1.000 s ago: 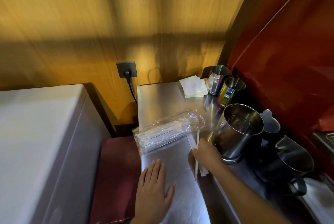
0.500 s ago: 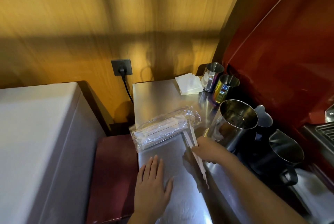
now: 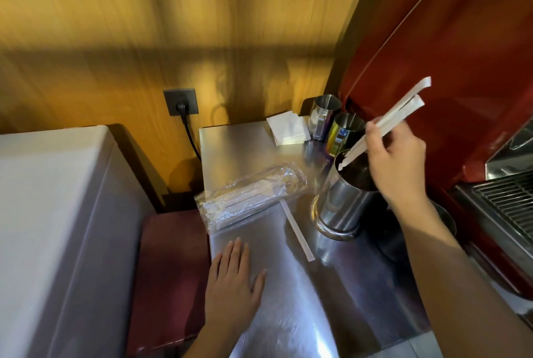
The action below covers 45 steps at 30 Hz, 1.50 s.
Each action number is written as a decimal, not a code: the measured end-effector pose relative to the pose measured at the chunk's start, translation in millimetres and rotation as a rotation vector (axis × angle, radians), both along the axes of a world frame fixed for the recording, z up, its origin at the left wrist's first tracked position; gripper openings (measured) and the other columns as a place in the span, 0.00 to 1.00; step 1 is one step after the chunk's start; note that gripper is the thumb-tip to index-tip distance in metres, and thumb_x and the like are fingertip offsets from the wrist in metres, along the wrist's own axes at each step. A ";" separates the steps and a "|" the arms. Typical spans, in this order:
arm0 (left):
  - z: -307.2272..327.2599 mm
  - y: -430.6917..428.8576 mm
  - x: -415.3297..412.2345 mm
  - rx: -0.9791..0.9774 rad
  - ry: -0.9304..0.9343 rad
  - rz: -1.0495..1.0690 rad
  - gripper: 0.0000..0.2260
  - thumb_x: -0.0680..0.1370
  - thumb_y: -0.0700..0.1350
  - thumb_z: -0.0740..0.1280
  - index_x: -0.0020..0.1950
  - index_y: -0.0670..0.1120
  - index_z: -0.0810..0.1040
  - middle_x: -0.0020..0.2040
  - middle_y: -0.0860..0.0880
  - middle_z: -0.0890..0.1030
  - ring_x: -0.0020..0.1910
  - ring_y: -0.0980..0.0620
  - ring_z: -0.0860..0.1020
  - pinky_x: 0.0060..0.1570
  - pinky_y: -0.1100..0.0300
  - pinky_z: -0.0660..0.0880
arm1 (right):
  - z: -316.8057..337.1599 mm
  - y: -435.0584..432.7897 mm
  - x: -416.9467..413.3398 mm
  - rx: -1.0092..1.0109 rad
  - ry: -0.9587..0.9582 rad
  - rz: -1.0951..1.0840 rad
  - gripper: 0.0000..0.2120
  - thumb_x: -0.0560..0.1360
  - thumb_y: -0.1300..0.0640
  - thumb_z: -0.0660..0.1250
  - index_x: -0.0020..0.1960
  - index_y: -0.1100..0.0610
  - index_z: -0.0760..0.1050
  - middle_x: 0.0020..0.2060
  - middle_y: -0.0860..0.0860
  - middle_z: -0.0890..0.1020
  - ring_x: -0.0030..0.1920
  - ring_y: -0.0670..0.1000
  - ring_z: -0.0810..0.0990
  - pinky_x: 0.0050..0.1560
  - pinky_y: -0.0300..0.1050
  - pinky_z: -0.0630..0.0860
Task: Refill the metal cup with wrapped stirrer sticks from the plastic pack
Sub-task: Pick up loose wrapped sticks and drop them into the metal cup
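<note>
**Now, drop the sticks into the cup**

Your right hand [image 3: 395, 158] is pinched shut on two wrapped sticks [image 3: 386, 122], held near their middle. They slant steeply: the low ends sit just inside the cup's [image 3: 343, 201] mouth at its near-left rim, and the high ends point up toward the red machine [image 3: 461, 49]. Your left hand [image 3: 233, 279] lies flat on the counter [image 3: 288, 314], fingers spread and holding nothing.

The pack [image 3: 248, 193] lies on the counter just left of the cup, still looking well filled. One loose stick [image 3: 297, 232] lies on the counter between the pack and the cup, so the refill looks barely begun.

To finish this step cleanly:

- Tip the sticks more upright before you let go, so the low ends slide down the inner wall rather than catch on the rim.
- Lower your hand until the ends are well inside, then open your fingers. Released from this height and slant, the light paper sleeves could likely flip out.
- Keep your wrist clear of the two small cups [image 3: 337, 124] behind; they stand close.
- Pick up the loose stick next, before reaching back into the pack.
- Let your left hand steady the pack when you draw more.
</note>
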<state>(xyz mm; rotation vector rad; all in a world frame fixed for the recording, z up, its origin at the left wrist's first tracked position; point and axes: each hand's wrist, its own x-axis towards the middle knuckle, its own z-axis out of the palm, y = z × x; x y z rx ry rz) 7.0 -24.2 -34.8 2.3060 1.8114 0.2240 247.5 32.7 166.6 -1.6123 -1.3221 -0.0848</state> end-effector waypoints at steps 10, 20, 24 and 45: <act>-3.0 1.5 -0.4 0.067 0.004 -0.017 0.26 0.75 0.57 0.54 0.63 0.40 0.75 0.63 0.41 0.78 0.64 0.44 0.74 0.65 0.52 0.60 | -29.9 2.1 22.9 -0.672 -0.139 -0.162 0.10 0.75 0.50 0.62 0.48 0.56 0.74 0.45 0.59 0.81 0.53 0.65 0.75 0.52 0.56 0.72; -7.1 2.8 0.7 0.092 0.002 -0.013 0.26 0.76 0.58 0.54 0.64 0.41 0.74 0.64 0.42 0.77 0.65 0.45 0.74 0.65 0.49 0.69 | -18.2 -5.6 -5.7 -0.134 -0.086 0.092 0.05 0.74 0.60 0.64 0.49 0.58 0.76 0.33 0.50 0.77 0.34 0.56 0.77 0.38 0.48 0.73; -7.4 3.1 1.1 0.086 0.010 -0.009 0.26 0.76 0.58 0.55 0.64 0.42 0.74 0.64 0.43 0.77 0.65 0.46 0.73 0.67 0.50 0.64 | -66.2 3.8 -41.0 -0.506 -0.095 0.284 0.05 0.74 0.59 0.62 0.50 0.54 0.74 0.31 0.53 0.77 0.33 0.55 0.74 0.38 0.44 0.72; 0.1 0.1 0.9 0.000 -0.002 0.001 0.26 0.74 0.58 0.55 0.65 0.44 0.73 0.67 0.45 0.75 0.67 0.47 0.71 0.68 0.54 0.54 | -116.3 21.8 -56.6 -1.353 -0.340 0.414 0.06 0.75 0.59 0.57 0.49 0.59 0.70 0.48 0.60 0.79 0.40 0.57 0.79 0.23 0.37 0.69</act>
